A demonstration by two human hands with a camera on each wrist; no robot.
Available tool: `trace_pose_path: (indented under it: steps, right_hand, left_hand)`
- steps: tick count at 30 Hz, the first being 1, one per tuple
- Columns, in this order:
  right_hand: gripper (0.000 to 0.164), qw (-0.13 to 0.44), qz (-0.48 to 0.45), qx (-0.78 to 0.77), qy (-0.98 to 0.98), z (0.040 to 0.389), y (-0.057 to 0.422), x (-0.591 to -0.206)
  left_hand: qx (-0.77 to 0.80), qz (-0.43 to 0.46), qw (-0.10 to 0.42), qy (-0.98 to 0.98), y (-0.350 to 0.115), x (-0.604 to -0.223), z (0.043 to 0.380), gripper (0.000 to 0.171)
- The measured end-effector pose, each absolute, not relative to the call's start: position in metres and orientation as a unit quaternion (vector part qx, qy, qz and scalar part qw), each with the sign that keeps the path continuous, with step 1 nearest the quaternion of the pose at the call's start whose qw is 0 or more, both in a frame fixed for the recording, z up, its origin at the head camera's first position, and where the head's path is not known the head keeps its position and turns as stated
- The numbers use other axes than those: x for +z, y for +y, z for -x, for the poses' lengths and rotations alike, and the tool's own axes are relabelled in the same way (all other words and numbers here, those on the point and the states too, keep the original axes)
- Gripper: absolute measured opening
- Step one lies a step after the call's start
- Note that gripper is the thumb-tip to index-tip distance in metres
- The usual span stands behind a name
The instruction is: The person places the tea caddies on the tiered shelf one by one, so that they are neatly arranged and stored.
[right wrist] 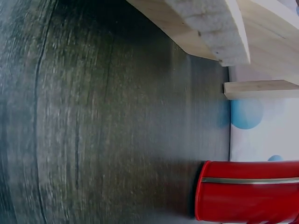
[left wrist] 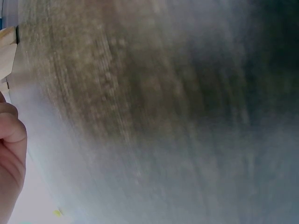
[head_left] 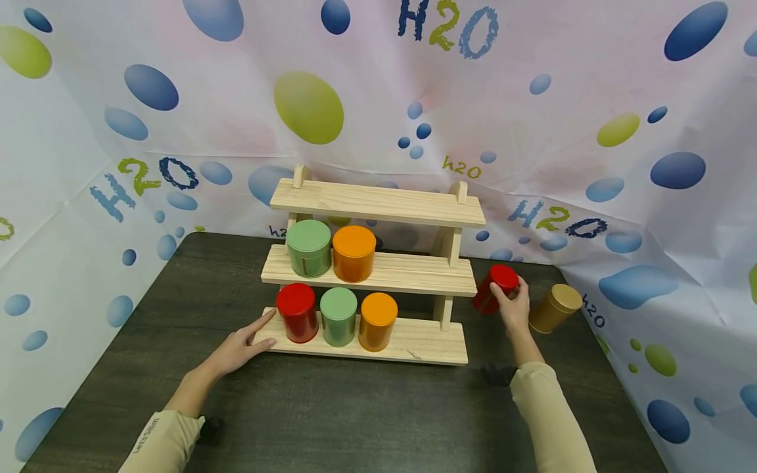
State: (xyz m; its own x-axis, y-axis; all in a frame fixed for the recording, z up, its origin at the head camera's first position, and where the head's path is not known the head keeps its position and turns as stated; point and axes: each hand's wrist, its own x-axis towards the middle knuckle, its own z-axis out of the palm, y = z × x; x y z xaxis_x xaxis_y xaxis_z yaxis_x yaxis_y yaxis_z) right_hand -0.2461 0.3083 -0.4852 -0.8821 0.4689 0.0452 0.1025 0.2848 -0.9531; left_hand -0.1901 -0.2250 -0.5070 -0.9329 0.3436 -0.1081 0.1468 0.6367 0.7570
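My right hand (head_left: 513,307) grips a red lidded canister (head_left: 486,299) right of the wooden shelf rack; the red canister (right wrist: 247,191) also shows in the right wrist view, a metal strip along its side. At the rack's lower left end, my left hand (head_left: 239,348) rests with index finger and thumb stretched onto the bottom board (head_left: 422,338). That board bears a red canister (head_left: 298,314), a green canister (head_left: 339,317) and an orange canister (head_left: 378,322). On the middle board (head_left: 422,272) stand a larger green canister (head_left: 309,248) and a larger orange canister (head_left: 353,254).
A gold canister (head_left: 554,309) stands on the dark table (head_left: 367,414), right of my right hand. The rack's top board (head_left: 378,200) holds nothing. Behind and beside the table hangs a white printed sheet (head_left: 367,59) with blue and green spots.
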Motion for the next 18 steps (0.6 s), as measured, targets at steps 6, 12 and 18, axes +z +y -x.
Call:
trace_pose_path:
  steps: [6, 12, 18]
  right_hand:
    - [0.065, 0.198, 0.194, 0.569, -0.775, 0.245, 0.31, -0.472]
    - [0.062, 0.237, 0.179, 0.567, -0.768, 0.241, 0.308, -0.446]
    - [0.059, 0.253, 0.143, 0.594, -0.75, 0.237, 0.306, -0.415]
  left_hand:
    - [0.413, -0.142, 0.117, 0.892, -0.226, -0.51, 0.19, 0.069]
    - [0.417, -0.139, 0.113, 0.891, -0.227, -0.513, 0.19, 0.068]
    - [0.417, -0.142, 0.112, 0.891, -0.227, -0.513, 0.191, 0.068]
